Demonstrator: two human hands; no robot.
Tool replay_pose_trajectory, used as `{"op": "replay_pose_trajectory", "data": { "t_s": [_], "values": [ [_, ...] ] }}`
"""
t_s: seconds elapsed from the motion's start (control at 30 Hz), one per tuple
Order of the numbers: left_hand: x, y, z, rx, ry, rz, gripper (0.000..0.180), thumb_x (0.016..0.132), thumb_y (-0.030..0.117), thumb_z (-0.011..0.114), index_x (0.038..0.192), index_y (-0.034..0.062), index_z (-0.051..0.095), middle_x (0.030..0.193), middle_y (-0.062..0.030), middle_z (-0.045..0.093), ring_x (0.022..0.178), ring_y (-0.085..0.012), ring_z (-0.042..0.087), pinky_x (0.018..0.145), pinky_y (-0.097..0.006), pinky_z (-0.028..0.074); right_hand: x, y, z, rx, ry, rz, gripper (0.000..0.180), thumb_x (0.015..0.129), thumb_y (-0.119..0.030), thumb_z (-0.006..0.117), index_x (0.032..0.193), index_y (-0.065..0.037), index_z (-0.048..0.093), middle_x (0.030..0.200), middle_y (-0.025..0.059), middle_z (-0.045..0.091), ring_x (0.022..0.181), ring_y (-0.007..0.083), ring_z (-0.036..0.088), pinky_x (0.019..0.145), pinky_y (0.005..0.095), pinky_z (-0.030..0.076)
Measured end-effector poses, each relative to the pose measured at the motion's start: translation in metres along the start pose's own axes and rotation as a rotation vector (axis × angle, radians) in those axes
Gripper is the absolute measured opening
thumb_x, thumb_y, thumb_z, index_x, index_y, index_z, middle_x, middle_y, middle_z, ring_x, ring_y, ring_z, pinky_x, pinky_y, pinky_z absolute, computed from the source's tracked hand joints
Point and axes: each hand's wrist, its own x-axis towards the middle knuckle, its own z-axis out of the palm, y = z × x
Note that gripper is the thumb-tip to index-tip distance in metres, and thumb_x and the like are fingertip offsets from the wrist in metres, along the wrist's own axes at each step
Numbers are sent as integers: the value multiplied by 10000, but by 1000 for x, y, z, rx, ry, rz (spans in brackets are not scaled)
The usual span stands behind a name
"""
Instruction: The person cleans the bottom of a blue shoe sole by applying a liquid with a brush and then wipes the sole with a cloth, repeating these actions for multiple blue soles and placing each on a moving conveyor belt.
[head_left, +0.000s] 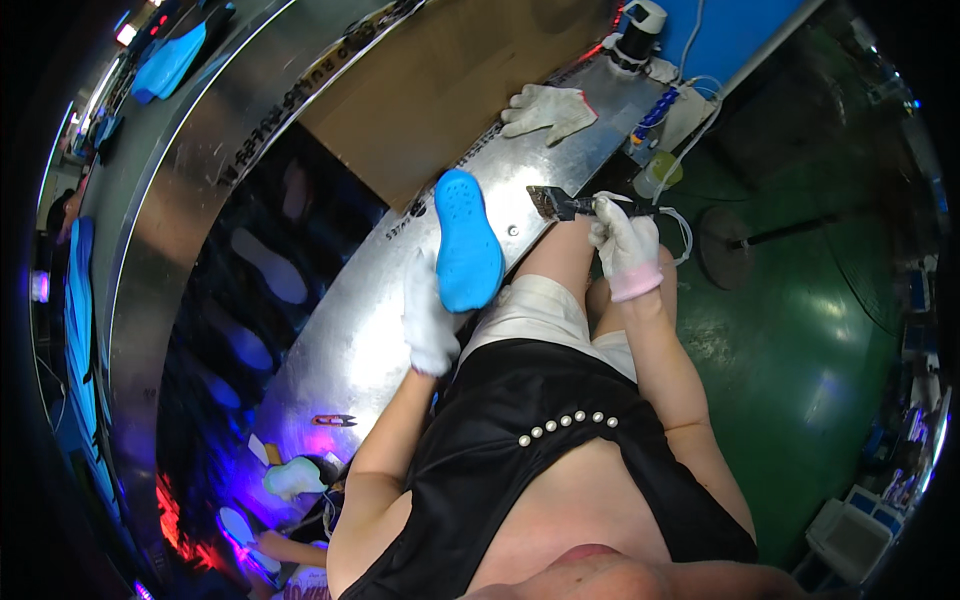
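A bright blue shoe sole [468, 240], with small dots at its toe end, is held up over the metal bench. My left hand [430, 315], in a white glove, is closed on its left edge near the heel; part of the fingers is hidden. To the right, my right hand [625, 240], in a white glove with a pink cuff, is closed around the black handle of a flat brush [548, 204]. A pale tube trails from the handle's end. The brush's dark bristles point left toward the sole, apart from it.
A loose white glove [548, 112] and small snips [334, 420] lie on the metal bench [360, 310]. Beyond it stand brown cardboard [400, 110] and a dark surface bearing pale soles [268, 263]. A co-worker's hand [272, 545] holds a sole at lower left. A yellow-green container [660, 172] stands right.
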Motion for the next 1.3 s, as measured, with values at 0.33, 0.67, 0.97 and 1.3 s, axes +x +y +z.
{"op": "replay_pose_trajectory", "data": {
  "t_s": [0.33,0.67,0.97,1.3],
  "values": [
    [47,4,53,-1478,132,-781,946,825,795,246,1390,46,370,1334,-197,478,1184,-390,504,928,-555,465,46,54,84,-1364,-100,-206,417,767,-411,626,697,-5,687,717,233,648,698,351,658,653,436,507],
    [33,38,52,-1696,-106,-490,750,937,635,296,1414,59,352,1292,-194,524,1164,-326,532,1020,-462,417,-23,-24,80,-1091,-375,-753,133,764,-187,694,846,-84,676,731,115,644,626,283,613,576,371,490],
    [37,38,54,-1753,-357,-303,827,906,688,278,1440,58,320,1399,-169,439,1209,-388,484,981,-507,445,-31,-37,72,-844,-310,-737,138,728,-75,734,855,-62,682,792,63,668,674,243,634,645,325,503],
    [53,30,39,-1569,-248,-423,754,929,638,279,1379,42,386,1267,-232,526,1071,-407,572,849,-516,523,-64,-34,72,-896,-473,-861,228,678,-19,776,885,-27,681,816,109,667,690,248,633,641,305,498]
  ]
}}
